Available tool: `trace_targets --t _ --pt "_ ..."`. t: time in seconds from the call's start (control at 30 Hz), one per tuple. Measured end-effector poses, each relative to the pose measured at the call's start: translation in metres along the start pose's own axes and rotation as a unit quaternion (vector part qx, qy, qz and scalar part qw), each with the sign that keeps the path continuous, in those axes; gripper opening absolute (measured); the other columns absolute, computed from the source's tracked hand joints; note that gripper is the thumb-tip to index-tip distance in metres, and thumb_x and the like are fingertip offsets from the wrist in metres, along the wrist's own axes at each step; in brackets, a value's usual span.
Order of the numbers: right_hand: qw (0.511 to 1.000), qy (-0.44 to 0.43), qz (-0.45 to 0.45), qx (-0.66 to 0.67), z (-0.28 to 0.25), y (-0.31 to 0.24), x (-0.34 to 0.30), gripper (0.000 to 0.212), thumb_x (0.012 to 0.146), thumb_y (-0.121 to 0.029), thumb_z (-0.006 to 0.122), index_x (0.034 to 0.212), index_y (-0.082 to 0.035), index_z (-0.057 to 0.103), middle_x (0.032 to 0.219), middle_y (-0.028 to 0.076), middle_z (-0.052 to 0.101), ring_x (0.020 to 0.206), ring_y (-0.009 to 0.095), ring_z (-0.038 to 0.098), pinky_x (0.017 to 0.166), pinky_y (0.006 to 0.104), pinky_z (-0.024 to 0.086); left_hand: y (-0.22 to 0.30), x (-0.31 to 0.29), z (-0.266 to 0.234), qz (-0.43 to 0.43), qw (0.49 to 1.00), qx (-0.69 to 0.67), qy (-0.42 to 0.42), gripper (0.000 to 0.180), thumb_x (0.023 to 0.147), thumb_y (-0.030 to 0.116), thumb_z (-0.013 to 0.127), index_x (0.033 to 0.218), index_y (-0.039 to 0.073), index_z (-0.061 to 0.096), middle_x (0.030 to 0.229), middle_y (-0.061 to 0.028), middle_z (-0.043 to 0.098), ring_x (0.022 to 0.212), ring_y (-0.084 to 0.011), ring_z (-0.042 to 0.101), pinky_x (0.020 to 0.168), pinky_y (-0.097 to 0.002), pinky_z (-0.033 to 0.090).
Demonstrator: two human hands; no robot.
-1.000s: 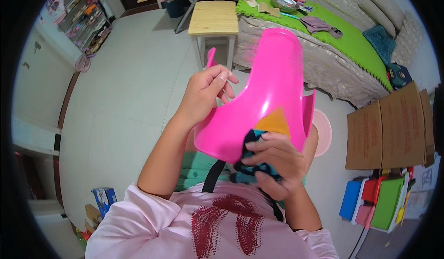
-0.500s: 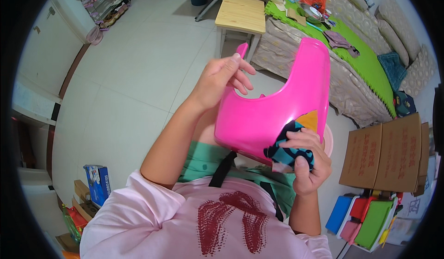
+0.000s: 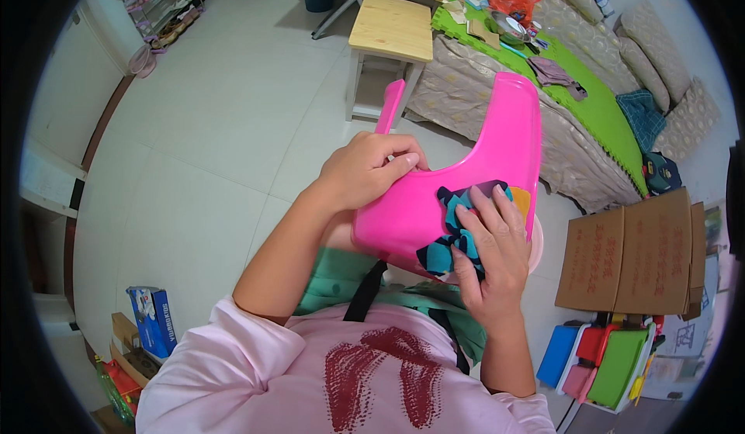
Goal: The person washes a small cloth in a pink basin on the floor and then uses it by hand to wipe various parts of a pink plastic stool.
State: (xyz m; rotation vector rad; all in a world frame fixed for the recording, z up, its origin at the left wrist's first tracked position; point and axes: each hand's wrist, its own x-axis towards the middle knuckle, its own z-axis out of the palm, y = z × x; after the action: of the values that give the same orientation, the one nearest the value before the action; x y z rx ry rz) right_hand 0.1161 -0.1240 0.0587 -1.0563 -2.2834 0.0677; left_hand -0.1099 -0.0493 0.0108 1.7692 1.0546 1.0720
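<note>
A glossy pink curved plastic piece [image 3: 403,214] with a tall arm on either side of a rounded cut-out rests over my lap. My left hand [image 3: 361,172] is closed over the cut-out's edge, beside the base of the left arm; its fingertips are partly hidden. Under my right hand [image 3: 494,252] is a crumpled teal and navy patterned cloth [image 3: 437,257], pressed against the plastic's face with my fingers laid over it. Next to those fingers a yellow-orange patch [image 3: 521,200] shows on the plastic.
A wooden-topped stool [image 3: 392,29] stands ahead, beside a bed with a green foam mat [image 3: 578,85]. Cardboard boxes [image 3: 587,263] and colourful plastic bins [image 3: 617,368] stand to my right. A blue box [image 3: 154,321] is at lower left.
My left hand has gone from the upper left arm down to the cut-out's edge and closed there. My right hand has slid the cloth left across the plastic, its fingers now flatter.
</note>
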Motion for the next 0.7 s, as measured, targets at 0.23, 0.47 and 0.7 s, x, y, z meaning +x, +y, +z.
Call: trace_targets --t 0.23,0.47,0.7 --pt "0.998 -0.009 0.04 -0.052 0.005 -0.007 0.006 0.06 0.074 -0.011 0.067 0.131 -0.002 0.055 0.138 0.019 0.05 0.131 0.043 0.042 0.107 0.0508 0.033 -0.015 -0.008 -0.007 0.009 0.999 -0.024 0.033 0.048 0.1 0.034 0.041 0.087 -0.005 0.066 0.081 -0.0123 0.067 0.08 -0.0196 0.062 0.078 -0.0311 0.048" --pt "0.984 -0.104 -0.007 -0.145 0.011 -0.024 0.027 0.061 0.073 -0.017 0.067 0.131 -0.004 0.055 0.141 0.018 0.047 0.132 0.038 0.041 0.109 0.0497 0.032 -0.027 -0.014 -0.005 -0.011 0.991 -0.121 0.053 0.062 0.101 0.047 0.03 0.086 0.001 0.07 0.085 -0.0142 0.07 0.086 -0.0279 0.066 0.081 -0.0353 0.049" --pt "0.972 -0.161 -0.068 -0.156 0.03 -0.038 0.044 0.053 0.074 -0.023 0.07 0.121 -0.001 0.061 0.138 0.018 0.05 0.132 0.035 0.044 0.111 0.0478 0.032 -0.037 -0.018 -0.003 -0.023 0.983 -0.157 0.095 0.062 0.1 0.049 0.029 0.094 0.003 0.069 0.09 -0.0126 0.071 0.092 -0.0259 0.068 0.084 -0.0346 0.049"
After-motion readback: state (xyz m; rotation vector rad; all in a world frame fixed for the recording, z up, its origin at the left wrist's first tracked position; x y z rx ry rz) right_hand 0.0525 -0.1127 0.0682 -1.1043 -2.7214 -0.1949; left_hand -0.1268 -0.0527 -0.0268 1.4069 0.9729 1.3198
